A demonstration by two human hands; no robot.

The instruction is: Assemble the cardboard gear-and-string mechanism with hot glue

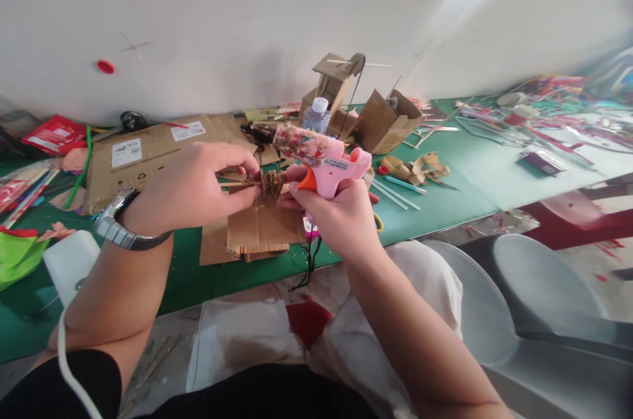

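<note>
1. Before the plastic bottle point(316, 118), toward the person and a little to its left, is the corrugated roll point(272, 185), between both hands.
2. Left grip point(195, 187): thumb and forefinger pinch the wooden stick point(232, 185) beside the roll.
3. Right grip point(349, 211): closed around the pink glue gun point(337, 175), which is in front of the bottle; its fingertips reach the roll.
4. Left of the bottle, the flattened box point(163, 158) lies on the green surface point(475, 175).
5. Right of the bottle stands the open cardboard box point(383, 122).
</note>
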